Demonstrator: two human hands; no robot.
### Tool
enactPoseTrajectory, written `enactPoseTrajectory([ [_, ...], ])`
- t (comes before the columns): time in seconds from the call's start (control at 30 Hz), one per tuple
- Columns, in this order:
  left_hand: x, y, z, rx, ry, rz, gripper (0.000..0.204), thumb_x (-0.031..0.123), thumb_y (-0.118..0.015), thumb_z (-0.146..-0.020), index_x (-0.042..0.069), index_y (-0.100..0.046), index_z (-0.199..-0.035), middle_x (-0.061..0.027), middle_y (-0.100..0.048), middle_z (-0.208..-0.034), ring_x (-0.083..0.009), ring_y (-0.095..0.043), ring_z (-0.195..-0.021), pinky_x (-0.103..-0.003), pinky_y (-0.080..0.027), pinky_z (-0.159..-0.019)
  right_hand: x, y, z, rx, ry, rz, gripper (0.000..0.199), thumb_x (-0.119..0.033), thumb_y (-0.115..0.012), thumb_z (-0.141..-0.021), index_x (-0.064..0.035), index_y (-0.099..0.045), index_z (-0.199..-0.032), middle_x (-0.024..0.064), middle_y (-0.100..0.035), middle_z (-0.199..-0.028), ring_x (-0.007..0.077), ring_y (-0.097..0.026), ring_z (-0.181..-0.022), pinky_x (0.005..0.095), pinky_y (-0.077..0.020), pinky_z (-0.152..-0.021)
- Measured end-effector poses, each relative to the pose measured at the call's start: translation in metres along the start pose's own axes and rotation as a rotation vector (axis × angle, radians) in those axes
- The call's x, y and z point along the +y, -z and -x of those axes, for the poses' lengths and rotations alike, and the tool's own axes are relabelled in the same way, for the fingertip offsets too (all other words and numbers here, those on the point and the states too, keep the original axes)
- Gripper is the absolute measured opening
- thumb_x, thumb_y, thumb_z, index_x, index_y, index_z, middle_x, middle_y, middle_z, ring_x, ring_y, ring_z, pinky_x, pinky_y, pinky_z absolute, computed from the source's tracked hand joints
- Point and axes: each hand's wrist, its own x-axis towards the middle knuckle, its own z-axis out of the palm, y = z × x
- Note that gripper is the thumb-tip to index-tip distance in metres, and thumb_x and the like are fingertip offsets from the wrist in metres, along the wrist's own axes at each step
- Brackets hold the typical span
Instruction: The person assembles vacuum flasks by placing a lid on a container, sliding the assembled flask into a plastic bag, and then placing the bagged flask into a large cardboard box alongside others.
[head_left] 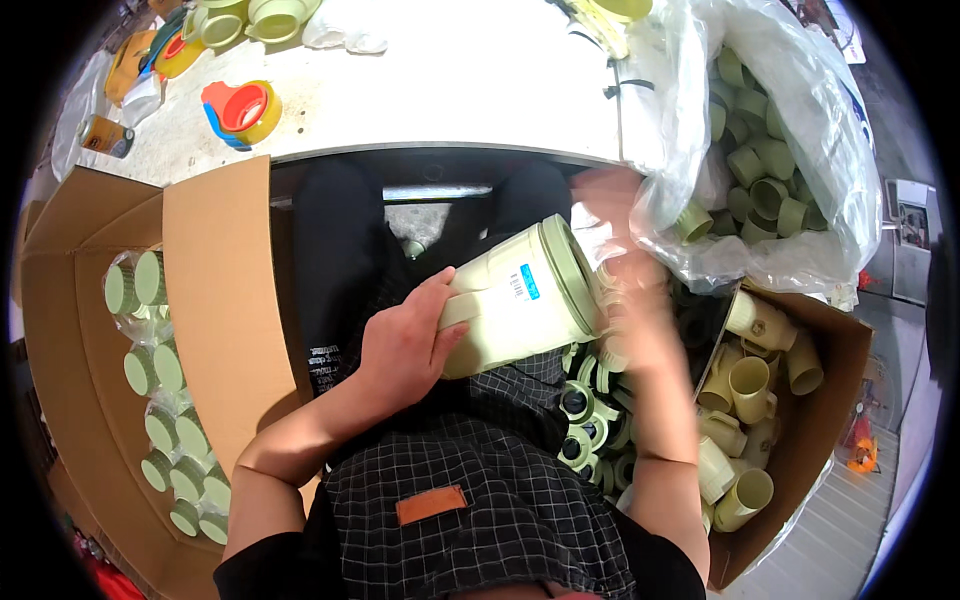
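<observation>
A pale green plastic jug (495, 325) with a darker green rim is tilted over my lap. My left hand (405, 335) is closed around its handle. A small blue-and-white barcode label sits on the jug's side. Past the jug's rim, my right hand (620, 225) is smeared by motion beside the clear plastic bag (665, 200); its fingers cannot be made out. Inside that bag lie many short green cylindrical parts (768, 198). Below my right forearm are green lid-like parts with dark round centres (577, 402), partly hidden by the arm.
To the right, a cardboard box (835, 365) holds loose pale jugs (750, 388). At left, an open cardboard box (75, 350) contains rows of wrapped green-topped jugs (140, 370). The white table (420, 100) ahead carries a tape dispenser (243, 110), a can (106, 136) and green jugs (275, 18).
</observation>
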Motion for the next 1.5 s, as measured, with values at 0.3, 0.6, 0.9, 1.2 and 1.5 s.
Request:
enactPoseTrajectory([
  [0.3,-0.002,0.012,-0.001,-0.099,-0.019,0.021,0.048,0.027,-0.068,-0.091,-0.001,-0.052,-0.128,-0.0185,-0.063,-0.128,-0.0367,-0.069,-0.086,-0.042,-0.055,-0.071,0.070,0.028,-0.004,0.028,-0.234,-0.156,0.089,-0.072,-0.022,-0.098,-0.0028,-0.041,-0.150,0.0154,-0.042,-0.154,0.0271,-0.041,-0.140,0.0430,-0.0317,-0.113],
  [0.6,0.076,0.084,-0.083,-0.159,-0.851,0.394,0.033,0.037,-0.073,-0.085,0.006,-0.072,-0.097,-0.0093,-0.069,-0.113,-0.0271,-0.060,-0.090,-0.038,-0.048,-0.079,0.075,-0.038,0.029,-0.564,-0.335,-0.191,0.098,-0.079,-0.031,-0.093,0.0013,-0.042,-0.148,0.0203,-0.060,-0.130,0.0263,-0.059,-0.117,0.0392,-0.0435,-0.103],
  [0.9,-0.113,-0.038,-0.300,0.167,0.002,-0.201,0.014,0.014,-0.062,-0.090,0.002,-0.066,-0.084,-0.0162,-0.066,-0.085,-0.0355,-0.063,-0.086,-0.043,-0.049,-0.077,0.076,-0.030,0.007,-0.492,-0.169,-0.099,0.055,-0.028,-0.063,-0.090,-0.0016,-0.053,-0.138,0.0173,-0.064,-0.123,0.0345,-0.062,-0.113,0.0398,-0.0471,-0.099],
  [1.2,-0.065,-0.034,-0.300,0.092,0.214,0.636,0.030,0.019,-0.050,-0.101,-0.002,-0.065,-0.086,-0.0066,-0.068,-0.086,-0.0126,-0.060,-0.083,-0.031,-0.050,-0.077,0.118,-0.075,-0.057,-0.032,-0.311,-0.149,0.025,-0.015,-0.068,-0.091,0.0008,-0.064,-0.110,0.0098,-0.070,-0.097,0.0176,-0.066,-0.091,0.0315,-0.0524,-0.083],
  [1.5,-0.003,-0.038,-0.216,-0.051,-0.188,0.484,0.012,0.007,-0.057,-0.099,0.004,-0.059,-0.088,-0.0058,-0.057,-0.098,-0.0172,-0.054,-0.085,-0.031,-0.046,-0.080,0.105,-0.078,-0.036,-0.104,-0.288,-0.299,0.014,-0.008,-0.075,-0.086,-0.0023,-0.066,-0.095,0.0027,-0.068,-0.088,0.0152,-0.063,-0.079,0.0356,-0.0526,-0.077],
])
